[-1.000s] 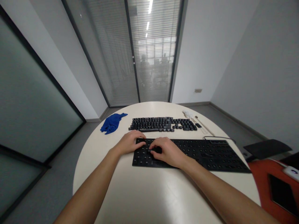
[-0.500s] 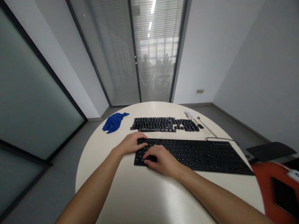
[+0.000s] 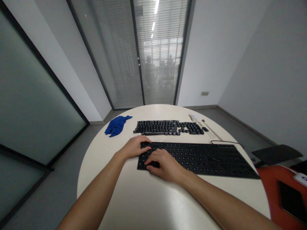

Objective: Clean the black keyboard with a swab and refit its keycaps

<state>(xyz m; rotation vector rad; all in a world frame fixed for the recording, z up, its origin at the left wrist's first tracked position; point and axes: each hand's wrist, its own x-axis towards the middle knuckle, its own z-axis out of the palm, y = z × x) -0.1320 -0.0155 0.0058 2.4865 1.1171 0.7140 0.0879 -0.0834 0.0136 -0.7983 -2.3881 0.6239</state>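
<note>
A black keyboard base [image 3: 201,159] with rows of exposed key posts lies across the table in front of me. My left hand [image 3: 135,147] holds its back left corner, index finger along the back edge and thumb on top. My right hand [image 3: 163,164] is over the front left corner, thumb and fingertips drawn together in a pinch low on the base. Whatever sits between those fingertips is too small and dark to name. Behind the base, loose black keycaps [image 3: 157,126] are laid out in rows like a keyboard, with a long space bar [image 3: 153,133] in front.
A crumpled blue cloth [image 3: 117,125] lies at the back left of the round white table [image 3: 134,198]. At the back right are a white brush-like thing [image 3: 194,117] and a thin stick [image 3: 213,130]. A cable [image 3: 226,141] runs behind the base. An orange chair [image 3: 278,188] stands right.
My right hand has shifted very slightly left, its fingertips closer to the base's front left corner. My left hand stays where it was.
</note>
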